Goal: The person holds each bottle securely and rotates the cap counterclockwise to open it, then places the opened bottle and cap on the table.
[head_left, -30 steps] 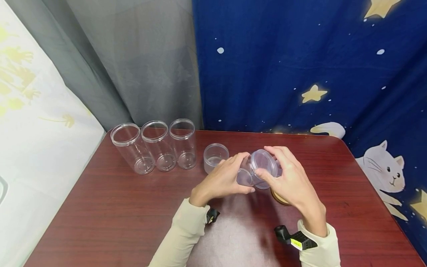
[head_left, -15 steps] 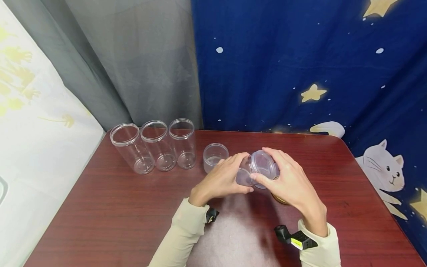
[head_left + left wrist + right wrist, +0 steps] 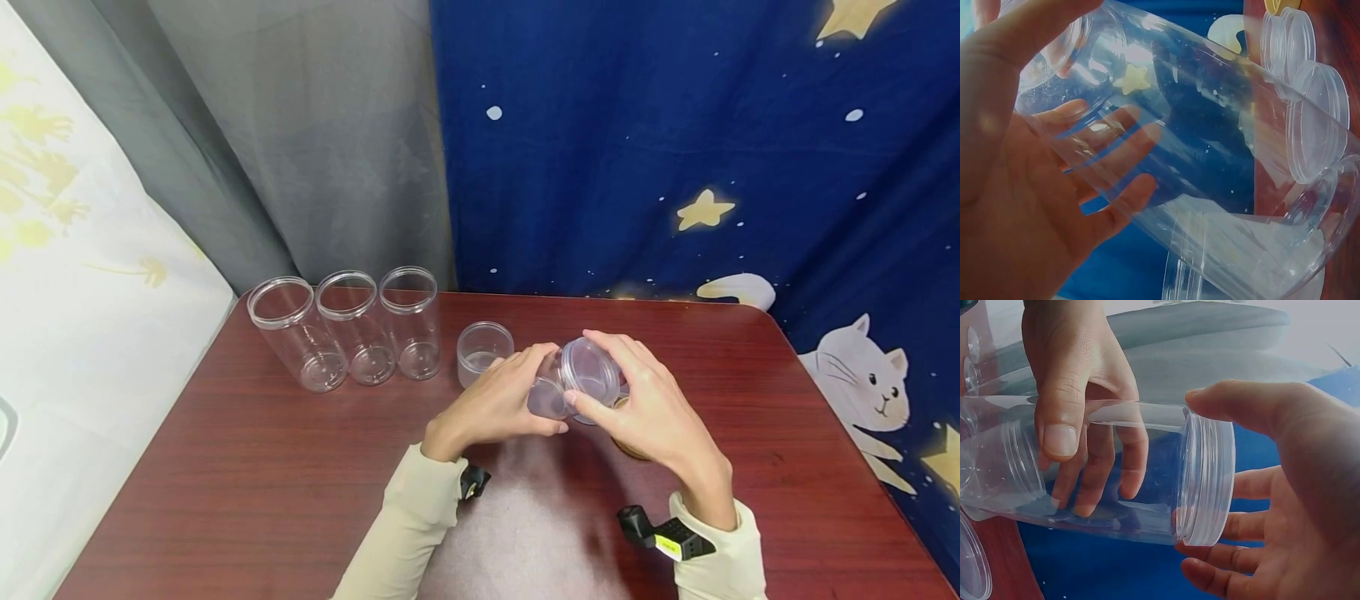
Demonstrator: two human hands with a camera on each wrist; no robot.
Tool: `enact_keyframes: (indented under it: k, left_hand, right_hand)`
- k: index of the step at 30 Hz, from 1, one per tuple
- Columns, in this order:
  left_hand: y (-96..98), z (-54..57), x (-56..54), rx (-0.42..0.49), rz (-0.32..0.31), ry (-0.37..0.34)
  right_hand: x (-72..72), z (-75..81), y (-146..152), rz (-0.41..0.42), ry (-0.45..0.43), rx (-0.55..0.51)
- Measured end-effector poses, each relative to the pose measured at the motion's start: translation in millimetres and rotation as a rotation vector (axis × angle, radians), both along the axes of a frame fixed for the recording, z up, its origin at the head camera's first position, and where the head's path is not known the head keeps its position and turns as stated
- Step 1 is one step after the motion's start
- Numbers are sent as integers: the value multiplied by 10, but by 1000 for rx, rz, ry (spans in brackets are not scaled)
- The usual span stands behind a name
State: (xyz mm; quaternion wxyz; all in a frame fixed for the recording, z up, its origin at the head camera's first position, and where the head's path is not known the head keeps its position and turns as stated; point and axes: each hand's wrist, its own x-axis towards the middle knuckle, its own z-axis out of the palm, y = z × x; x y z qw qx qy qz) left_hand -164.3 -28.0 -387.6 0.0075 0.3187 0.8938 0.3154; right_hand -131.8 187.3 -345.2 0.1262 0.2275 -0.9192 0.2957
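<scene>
Above the table, a tall clear plastic jar (image 3: 547,396) is held tilted on its side between both hands. My left hand (image 3: 498,404) grips the jar's body, thumb on one side and fingers on the other, as the right wrist view shows. A translucent screw lid (image 3: 1213,481) sits over the jar's mouth. My right hand (image 3: 652,404) holds this lid by its rim, with the thumb and fingers spread on opposite sides. Inside the jar's body (image 3: 1191,125), nothing shows but the background seen through it.
Three tall clear jars (image 3: 348,333) stand uncovered at the back left of the red-brown table (image 3: 262,500). A short clear container (image 3: 486,350) stands behind my left hand. Clear lids (image 3: 1319,125) and a gold lid (image 3: 1283,6) lie near the right hand. Curtains border the table's back edge.
The right hand's fingers have shifted slightly left around the lid's rim. Jar and lid have drifted a little left; the left hand keeps its grip.
</scene>
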Motion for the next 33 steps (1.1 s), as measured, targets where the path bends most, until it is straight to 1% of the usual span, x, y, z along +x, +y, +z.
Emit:
enact_keyframes:
  k: [9,16,22,29,33]
  left_hand:
    - [-23,-9,-4,16,-11,-26]
    - [-39,-14,-4,34,-15,-46]
    - [-82,-5,-8,59,-33,-61]
    - [-159,23,-19,117,-55,-110]
    - [-220,28,-33,182,-65,-152]
  right_hand:
    - [9,3,9,68,6,-29]
    - [19,16,9,86,-1,-44]
    - [28,37,8,107,-12,-70]
    - [35,61,28,130,-10,-91]
    - [35,55,29,137,-19,-102]
